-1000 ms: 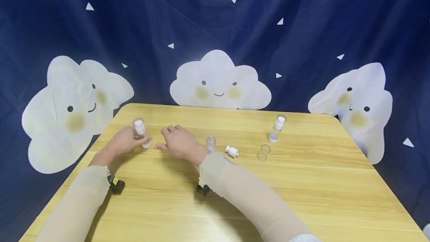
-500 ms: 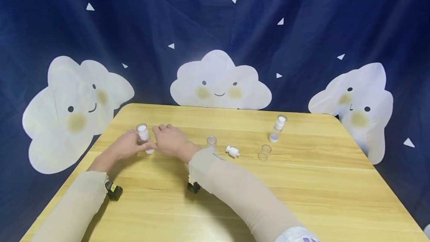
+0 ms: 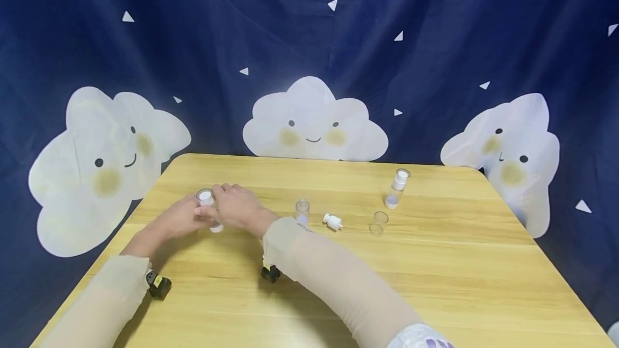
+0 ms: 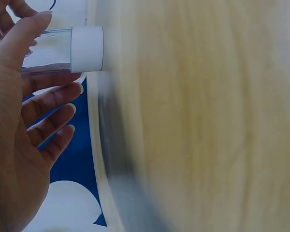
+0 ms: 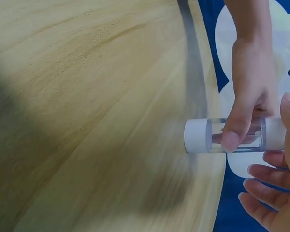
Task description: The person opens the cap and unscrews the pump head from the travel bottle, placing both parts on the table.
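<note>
A clear pump bottle with a white base [image 3: 216, 228] and white collar stands nearly upright at the table's left, a clear cap over its top. My left hand [image 3: 176, 218] holds its body, thumb on the near side; in the left wrist view the other fingers of that left hand [image 4: 19, 130] spread loosely. My right hand [image 3: 238, 207] is at the bottle's upper end, thumb across its front. Seen from the right wrist, the bottle [image 5: 197, 136] has its collar end between the thumb and fingers of my right hand [image 5: 285, 193].
On the wooden table [image 3: 435, 278], to the right of my hands, stands a clear bottle body [image 3: 302, 212]. Beside it lies a white pump head [image 3: 332, 222], then a clear cap [image 3: 379, 223]. Another assembled pump bottle [image 3: 397, 189] stands at the back right. A blue curtain [image 3: 411, 4] hangs behind.
My left hand has brought the bottle slightly right and nearer. My right hand has moved left to meet it and now grips its upper end.
</note>
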Available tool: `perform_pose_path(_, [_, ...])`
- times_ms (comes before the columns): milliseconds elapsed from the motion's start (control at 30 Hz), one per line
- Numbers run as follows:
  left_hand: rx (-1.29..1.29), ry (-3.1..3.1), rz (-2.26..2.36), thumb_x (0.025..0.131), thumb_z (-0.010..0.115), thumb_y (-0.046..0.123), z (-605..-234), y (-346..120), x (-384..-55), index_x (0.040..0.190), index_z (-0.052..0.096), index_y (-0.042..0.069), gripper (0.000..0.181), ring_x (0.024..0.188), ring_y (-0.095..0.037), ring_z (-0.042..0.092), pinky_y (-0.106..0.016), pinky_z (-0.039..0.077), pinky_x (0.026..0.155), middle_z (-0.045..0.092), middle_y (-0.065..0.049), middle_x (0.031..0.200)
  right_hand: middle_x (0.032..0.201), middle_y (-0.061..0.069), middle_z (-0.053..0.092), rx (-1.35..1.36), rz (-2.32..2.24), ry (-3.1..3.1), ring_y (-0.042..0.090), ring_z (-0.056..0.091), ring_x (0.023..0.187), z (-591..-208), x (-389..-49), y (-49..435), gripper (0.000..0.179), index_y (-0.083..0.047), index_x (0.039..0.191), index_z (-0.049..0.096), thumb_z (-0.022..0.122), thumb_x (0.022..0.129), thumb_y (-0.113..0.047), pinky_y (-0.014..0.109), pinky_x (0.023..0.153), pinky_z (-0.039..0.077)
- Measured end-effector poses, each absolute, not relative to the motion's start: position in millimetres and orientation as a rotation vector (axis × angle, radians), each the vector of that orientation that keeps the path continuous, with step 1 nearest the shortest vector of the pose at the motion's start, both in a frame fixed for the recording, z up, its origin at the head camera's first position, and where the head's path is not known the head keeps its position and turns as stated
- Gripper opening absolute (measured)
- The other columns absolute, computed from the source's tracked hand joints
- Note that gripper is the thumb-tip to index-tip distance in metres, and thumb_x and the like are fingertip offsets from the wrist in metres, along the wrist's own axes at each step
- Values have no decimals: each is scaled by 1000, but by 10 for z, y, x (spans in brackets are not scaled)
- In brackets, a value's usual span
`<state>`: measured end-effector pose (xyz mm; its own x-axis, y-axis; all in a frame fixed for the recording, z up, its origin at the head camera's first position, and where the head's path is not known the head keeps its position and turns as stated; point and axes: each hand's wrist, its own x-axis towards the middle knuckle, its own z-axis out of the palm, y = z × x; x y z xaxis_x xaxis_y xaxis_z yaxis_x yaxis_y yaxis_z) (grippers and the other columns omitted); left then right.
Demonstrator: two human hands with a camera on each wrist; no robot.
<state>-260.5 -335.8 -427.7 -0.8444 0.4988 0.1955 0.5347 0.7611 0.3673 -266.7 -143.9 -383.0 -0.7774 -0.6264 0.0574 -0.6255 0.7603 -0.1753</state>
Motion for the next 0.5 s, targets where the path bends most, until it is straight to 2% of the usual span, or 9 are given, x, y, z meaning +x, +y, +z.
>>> perform_pose_path(233, [-799, -2910, -655, 84, 76, 33, -4262, -3297, -2551, 118, 64, 2, 48, 103, -34, 62, -52, 48, 92, 66, -16, 113, 112, -6, 59, -1076, -290, 2956, 11, 57, 99, -3834, -2666, -1415, 65, -18, 122, 56, 33, 93, -72, 25, 88, 46])
perform_pose_path(500, [-786, -2906, -700, 84, 76, 31, -4276, -3255, -2526, 122, 62, -1, 52, 108, -37, 60, -53, 45, 96, 65, -18, 117, 117, -4, 61, -1125, -335, 2953, 13, 58, 104, -3866, -2631, -1394, 63, -14, 123, 57, 35, 96, -66, 23, 95, 43])
